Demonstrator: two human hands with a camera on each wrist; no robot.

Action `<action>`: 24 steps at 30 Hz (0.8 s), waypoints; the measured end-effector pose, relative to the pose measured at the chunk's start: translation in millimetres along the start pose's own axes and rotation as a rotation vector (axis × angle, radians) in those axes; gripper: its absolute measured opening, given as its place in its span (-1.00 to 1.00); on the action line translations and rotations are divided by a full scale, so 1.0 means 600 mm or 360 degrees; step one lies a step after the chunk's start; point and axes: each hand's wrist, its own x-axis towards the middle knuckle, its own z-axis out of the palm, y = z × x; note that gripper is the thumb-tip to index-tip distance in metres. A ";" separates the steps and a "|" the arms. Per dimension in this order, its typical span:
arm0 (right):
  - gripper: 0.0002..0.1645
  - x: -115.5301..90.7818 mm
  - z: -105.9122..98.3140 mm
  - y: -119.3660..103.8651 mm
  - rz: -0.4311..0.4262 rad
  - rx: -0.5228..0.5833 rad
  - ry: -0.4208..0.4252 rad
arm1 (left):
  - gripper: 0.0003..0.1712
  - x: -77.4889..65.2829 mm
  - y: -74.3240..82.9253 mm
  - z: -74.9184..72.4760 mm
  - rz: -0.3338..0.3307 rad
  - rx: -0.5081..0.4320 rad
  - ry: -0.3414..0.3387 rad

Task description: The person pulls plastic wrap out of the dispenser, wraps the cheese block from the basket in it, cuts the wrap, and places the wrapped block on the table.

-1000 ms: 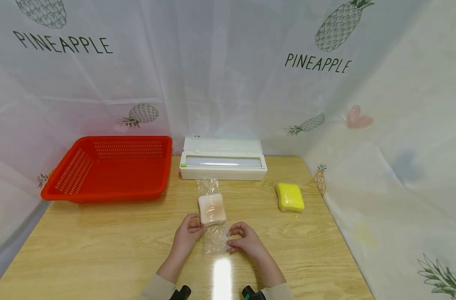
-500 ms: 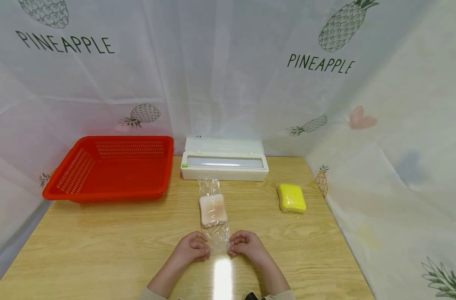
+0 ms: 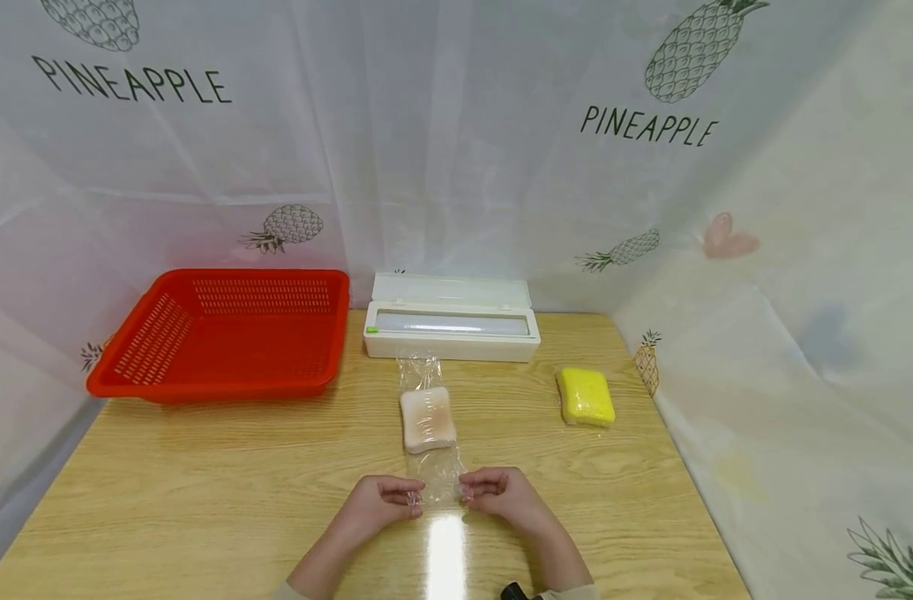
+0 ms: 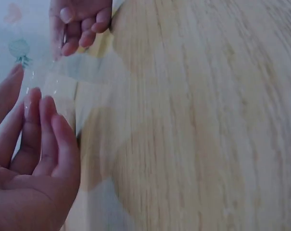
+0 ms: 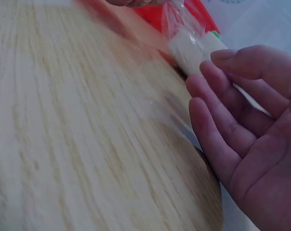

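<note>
A slice of toast-shaped bread [image 3: 428, 420], white with a browned middle, lies on a strip of cling film [image 3: 437, 475] that also passes over its top. In the head view my left hand [image 3: 381, 504] pinches the near left corner of the film. Opposite it, my right hand [image 3: 507, 497] pinches the near right corner, so the film's near end spreads between both hands. Fingers of the left hand [image 4: 37, 149] and right hand [image 5: 260, 120] fill the wrist views, where the clear film is hard to make out. Whitish bread [image 5: 186, 50] shows behind film in the right wrist view.
Behind the bread stands a white cling film dispenser [image 3: 452, 346] with its lid raised. A red basket [image 3: 224, 392] is at the back left. To the right lies a yellow wrapped block [image 3: 586, 397]. A pineapple-print curtain [image 3: 441, 167] closes off the wooden table [image 3: 202, 500].
My left hand has left the bread's near left corner, come toward me and taken the film's near left corner. The right hand stays at the right corner. The film's near end now spreads wider.
</note>
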 end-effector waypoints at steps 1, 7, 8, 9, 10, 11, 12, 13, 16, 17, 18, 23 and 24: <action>-0.54 0.000 -0.003 -0.001 -0.0039 -0.0024 -0.0013 | -0.59 -0.001 0.003 -0.001 0.0003 -0.0004 -0.0001; -0.57 0.011 -0.007 -0.012 -0.0171 -0.0108 0.0024 | -0.64 0.002 0.018 -0.005 0.0057 0.0027 0.0084; -0.60 0.015 -0.006 -0.016 -0.0176 -0.0110 0.0054 | -0.66 0.004 0.020 -0.005 0.0068 0.0028 0.0108; -0.64 0.018 -0.004 -0.021 -0.0186 -0.0102 0.0083 | -0.68 0.006 0.022 -0.005 0.0080 0.0037 0.0132; -0.67 0.021 -0.003 -0.026 -0.0193 -0.0111 0.0116 | -0.70 0.008 0.024 -0.006 0.0091 0.0043 0.0153; -0.71 0.024 -0.001 -0.032 -0.0202 -0.0109 0.0145 | -0.72 0.010 0.026 -0.007 0.0101 0.0042 0.0173; -0.74 0.025 0.002 -0.040 -0.0226 -0.0115 0.0173 | -0.73 0.012 0.028 -0.008 0.0112 0.0055 0.0193; -0.76 0.027 0.004 -0.050 -0.0241 -0.0119 0.0198 | -0.75 0.014 0.030 -0.009 0.0124 0.0077 0.0205; -0.80 0.029 0.011 -0.079 -0.0287 -0.0162 0.0261 | -0.80 0.022 0.038 -0.014 0.0183 0.0121 0.0242; -0.80 0.030 0.013 -0.088 -0.0300 -0.0178 0.0280 | -0.82 0.025 0.041 -0.016 0.0194 0.0140 0.0259; -0.81 0.032 0.014 -0.097 -0.0319 -0.0192 0.0301 | -0.84 0.029 0.044 -0.019 0.0207 0.0164 0.0279; -0.87 0.055 0.012 -0.114 -0.0371 -0.0285 0.0425 | -0.92 0.053 0.061 -0.029 0.0271 0.0287 0.0415; -0.88 0.061 0.012 -0.117 -0.0385 -0.0292 0.0447 | -0.93 0.059 0.064 -0.032 0.0290 0.0314 0.0446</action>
